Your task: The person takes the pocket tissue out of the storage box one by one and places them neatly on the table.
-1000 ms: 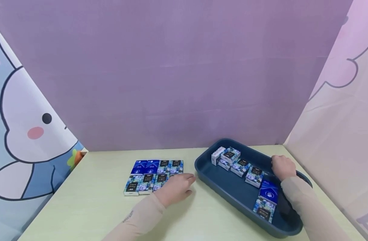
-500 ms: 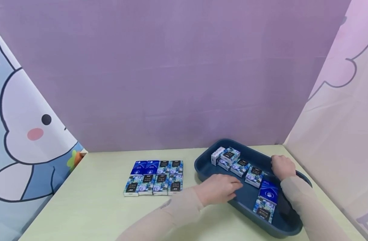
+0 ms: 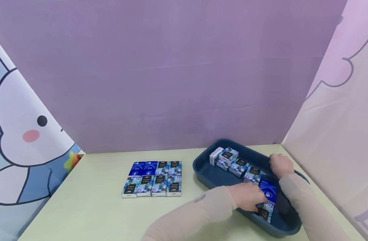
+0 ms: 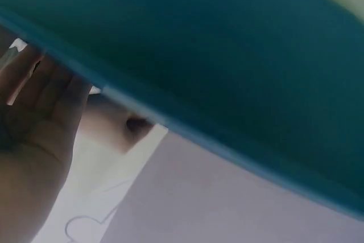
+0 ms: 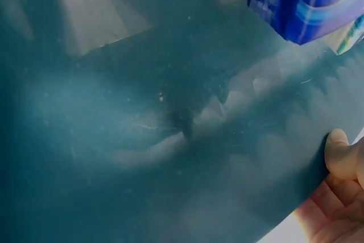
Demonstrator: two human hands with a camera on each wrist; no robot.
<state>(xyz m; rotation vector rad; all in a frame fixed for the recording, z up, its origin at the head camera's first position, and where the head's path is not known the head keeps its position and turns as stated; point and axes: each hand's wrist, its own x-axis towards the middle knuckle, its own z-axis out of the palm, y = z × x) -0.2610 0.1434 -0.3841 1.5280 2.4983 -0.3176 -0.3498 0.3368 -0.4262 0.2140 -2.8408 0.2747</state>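
Blue tissue pack [image 3: 267, 193], near end of tray [image 3: 208, 174]: light, soft, film-slick; best pinched by its long edges. Left hand [image 3: 248, 201] on it, grasp indiscernible. Right hand [image 3: 281, 165] grips tray's far rim.

Bare table [image 3: 90, 207] left of packs [image 3: 152, 179], tray [image 3: 208, 174].

My tray [image 3: 208, 172] is dark teal-blue, the surface [image 3: 90, 207] under it a pale yellow-green. The packets in the tray [image 3: 239, 166] and the packets laid in rows [image 3: 152, 179] show blue and white floral print with black labels; a few are plain deep blue with white marks. My sleeves [image 3: 199, 209] are pale beige. The back wall [image 3: 172, 73] is lilac, the side panel [image 3: 24, 140] light blue with a white cartoon rabbit, pink-cheeked.
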